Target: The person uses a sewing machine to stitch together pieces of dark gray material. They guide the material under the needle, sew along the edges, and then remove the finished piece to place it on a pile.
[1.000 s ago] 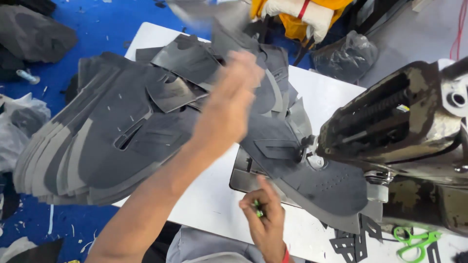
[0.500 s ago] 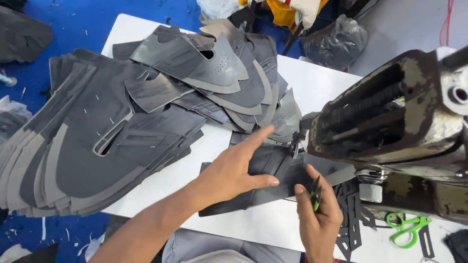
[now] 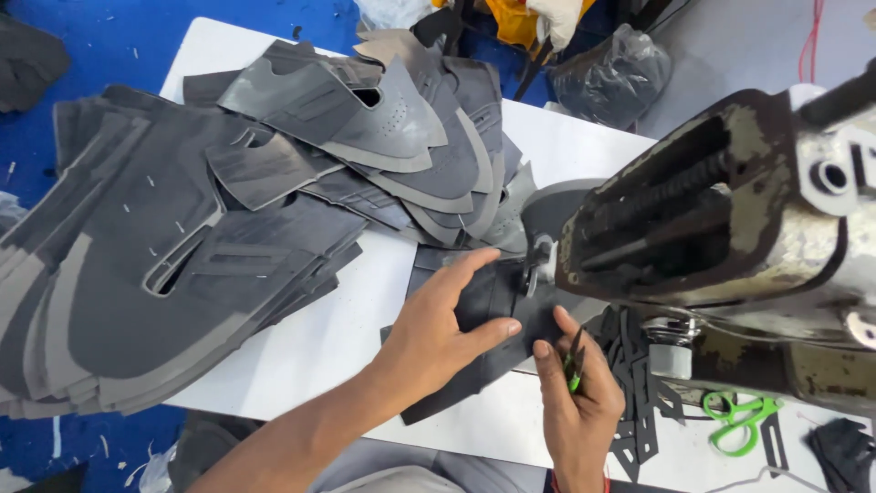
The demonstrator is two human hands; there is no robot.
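- Your left hand (image 3: 438, 333) lies spread and flat on the dark cut piece (image 3: 474, 361), fingers fanned toward the sewing machine (image 3: 730, 237), thumb pointing right along the near edge
- Your right hand (image 3: 575, 402) is curled, pinching small green-handled snips (image 3: 575, 365) against the palm, while its forefinger tip touches the same piece just beside your left thumb
- The piece lies on the white table (image 3: 338, 338), directly under both hands; its long axis runs from the near left up toward the machine's needle area, where its far end tucks in below the head
- Both hands touch it, but the left covers far more of it and sits nearer its middle; the right only meets the near right edge
- A large fanned stack of grey cut pieces (image 3: 182, 265) lies to your left, well apart from the right hand
- Green scissors (image 3: 739, 420) rest on the table to the right, under the machine, near a small heap of thin black offcuts (image 3: 634, 383)
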